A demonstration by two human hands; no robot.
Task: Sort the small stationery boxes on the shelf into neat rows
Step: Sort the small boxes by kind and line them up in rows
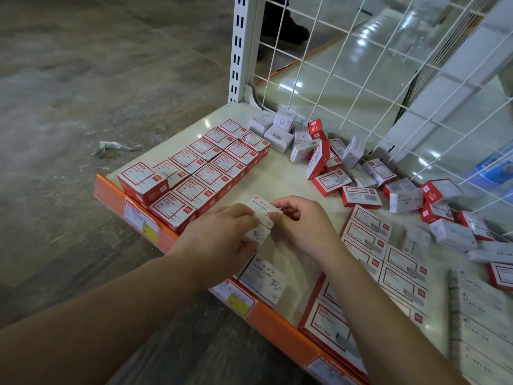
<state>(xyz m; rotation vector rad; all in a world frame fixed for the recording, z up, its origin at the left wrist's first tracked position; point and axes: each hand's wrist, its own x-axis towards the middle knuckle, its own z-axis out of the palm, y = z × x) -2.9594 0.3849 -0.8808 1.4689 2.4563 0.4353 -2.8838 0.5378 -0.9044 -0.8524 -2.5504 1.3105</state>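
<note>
Two hands gripping one white paper-clip box point(262, 212) at shelf front.
Left hand point(222, 232) and right hand point(301, 220) are pinching its ends; the loose pile point(361, 173) at two o'clock is risking a knock from the right arm.

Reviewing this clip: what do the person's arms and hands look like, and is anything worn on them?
Both forearms are bare as far as the frame shows: no sleeves, gloves, watch or bracelet. No rings are visible on the left hand or the right hand. Fingernails look short and unpainted, though the image is slightly blurred.
</note>
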